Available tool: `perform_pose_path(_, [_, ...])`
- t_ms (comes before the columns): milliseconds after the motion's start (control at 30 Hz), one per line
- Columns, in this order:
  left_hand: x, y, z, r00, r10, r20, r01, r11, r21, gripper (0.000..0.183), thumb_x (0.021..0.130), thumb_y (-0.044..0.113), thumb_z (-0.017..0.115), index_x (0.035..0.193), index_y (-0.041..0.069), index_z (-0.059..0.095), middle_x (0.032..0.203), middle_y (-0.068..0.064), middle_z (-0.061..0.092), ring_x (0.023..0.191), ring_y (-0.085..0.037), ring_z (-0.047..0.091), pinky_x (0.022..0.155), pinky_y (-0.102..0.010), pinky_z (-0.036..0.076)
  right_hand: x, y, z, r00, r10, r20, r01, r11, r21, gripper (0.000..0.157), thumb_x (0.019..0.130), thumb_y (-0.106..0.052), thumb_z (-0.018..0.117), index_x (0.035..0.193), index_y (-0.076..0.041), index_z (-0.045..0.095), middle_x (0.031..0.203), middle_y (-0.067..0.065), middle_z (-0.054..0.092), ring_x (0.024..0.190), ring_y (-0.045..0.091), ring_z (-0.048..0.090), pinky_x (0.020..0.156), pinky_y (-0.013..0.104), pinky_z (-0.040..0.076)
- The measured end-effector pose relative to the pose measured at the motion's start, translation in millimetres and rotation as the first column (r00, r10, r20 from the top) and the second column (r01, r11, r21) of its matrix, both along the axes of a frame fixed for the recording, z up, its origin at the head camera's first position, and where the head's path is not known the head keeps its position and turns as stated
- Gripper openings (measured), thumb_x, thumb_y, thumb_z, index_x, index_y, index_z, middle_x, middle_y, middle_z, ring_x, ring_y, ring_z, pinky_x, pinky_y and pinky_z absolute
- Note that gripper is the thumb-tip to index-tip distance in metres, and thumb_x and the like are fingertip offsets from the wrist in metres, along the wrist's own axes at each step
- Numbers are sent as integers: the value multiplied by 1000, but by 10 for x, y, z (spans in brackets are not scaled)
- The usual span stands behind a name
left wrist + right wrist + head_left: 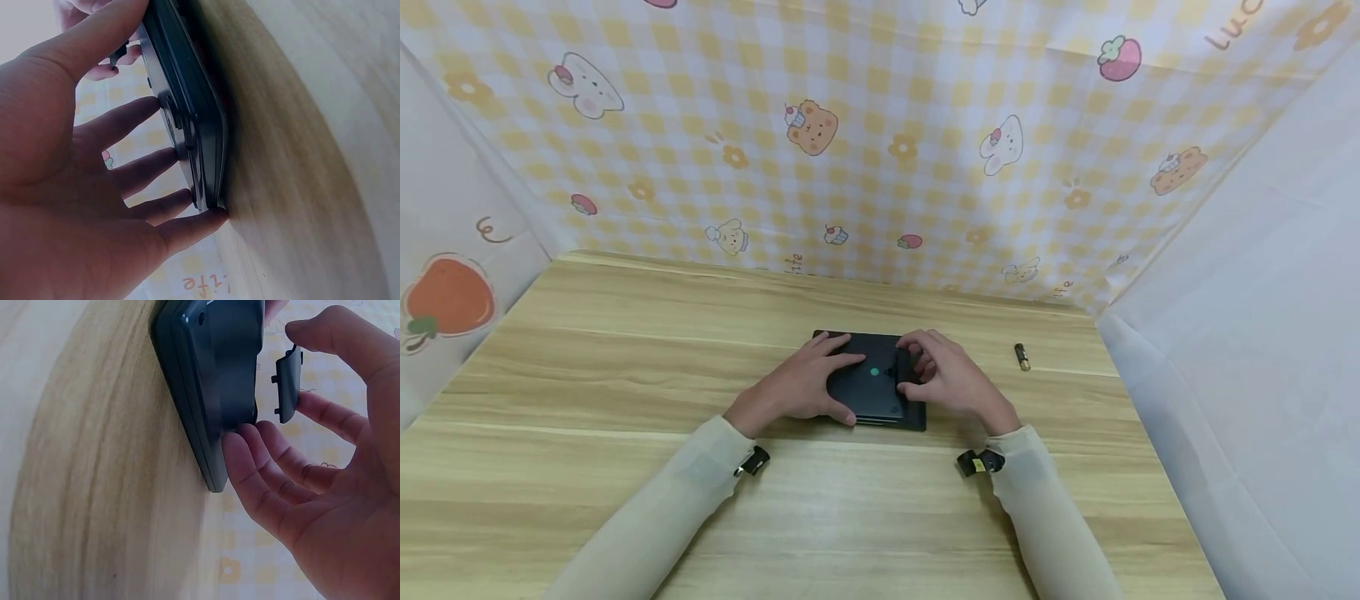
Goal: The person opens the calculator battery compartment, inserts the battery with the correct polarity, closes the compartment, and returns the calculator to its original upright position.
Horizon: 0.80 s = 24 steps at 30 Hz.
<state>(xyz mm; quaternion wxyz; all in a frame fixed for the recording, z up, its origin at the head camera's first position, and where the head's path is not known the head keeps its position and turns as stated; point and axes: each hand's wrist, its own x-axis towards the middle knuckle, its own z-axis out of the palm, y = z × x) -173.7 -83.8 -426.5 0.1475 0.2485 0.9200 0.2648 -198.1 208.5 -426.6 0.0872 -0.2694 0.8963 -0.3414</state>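
Observation:
A black device that looks like a calculator lies back up on the table, with a small green sticker on it. My left hand rests spread over its left part, thumb at the near edge and fingers nearly straight. In the left wrist view the little finger touches the tabletop. My right hand pinches a small black battery cover between thumb and index finger. The cover is tilted up, apart from the device, and small tabs show along its edge. The other right fingertips touch the device's right end.
A small black battery with a copper-coloured end lies right of the device on the wooden table. Behind the table hangs a yellow checked cloth; white cloth hangs at the right side.

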Motion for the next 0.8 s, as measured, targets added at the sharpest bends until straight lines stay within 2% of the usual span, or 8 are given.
perform_pose_path(333, [-2,-12,4,1000,3,-4,-3,1000,0,95,85,47,97,165,17,54,179,-16,28,166,-47,14,128,-67,25,-25,13,-4,999,-21,-27,21,1000,17,62,92,-25,84,148,-9,63,126,9,61,101,23,65,87,42,61])
perform_pose_path(567, [6,-17,19,1000,1,-10,-1,1000,2,95,85,46,97,165,16,55,179,-16,28,166,-46,15,128,-67,26,-35,54,15,998,-53,-23,53,998,-18,62,92,-24,85,147,-6,62,129,10,63,106,28,66,86,43,62])
perform_pose_path(800, [16,-17,16,1000,-4,-8,4,1000,-1,96,85,47,96,165,16,54,180,-16,28,166,-46,15,128,-67,26,-64,106,-36,996,-95,-3,94,994,-47,58,89,-18,87,141,-4,64,129,11,64,107,28,66,86,43,63])
